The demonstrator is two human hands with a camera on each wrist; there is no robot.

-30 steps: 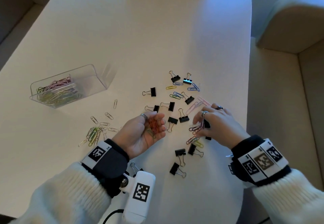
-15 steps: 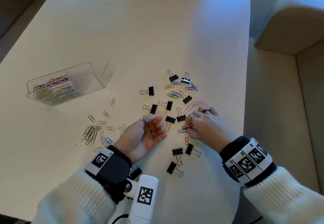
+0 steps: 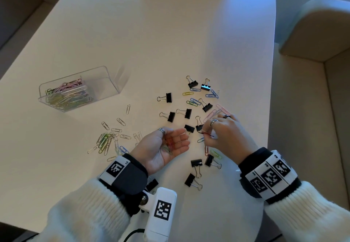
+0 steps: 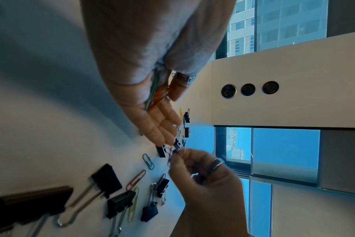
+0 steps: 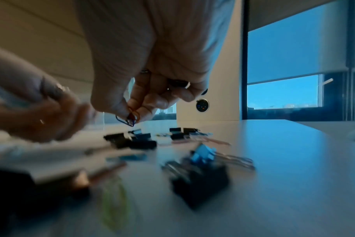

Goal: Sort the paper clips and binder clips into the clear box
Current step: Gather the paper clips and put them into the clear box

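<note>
My left hand [image 3: 175, 141] lies palm up on the white table, fingers relaxed, with several red and green paper clips [image 4: 152, 93] resting in the palm. Just to its right, my right hand [image 3: 223, 135] pinches a red and a dark blue paper clip [image 5: 130, 119] between thumb and forefinger, slightly above the table. Black binder clips [image 3: 169, 97] and coloured paper clips [image 3: 194, 102] lie scattered around and beyond both hands. The clear box [image 3: 111, 82] stands far left; its left compartment holds coloured paper clips [image 3: 66, 95].
A loose heap of silver and green paper clips [image 3: 106, 141] lies left of my left wrist. The table's right edge [image 3: 271, 109] runs close beside my right hand, with a beige armchair [image 3: 322, 33] past it. Bare tabletop stretches beyond the clips.
My right hand has picked paper clips off the table and moved them left toward my left palm. The left hand has stayed palm up, holding its clips.
</note>
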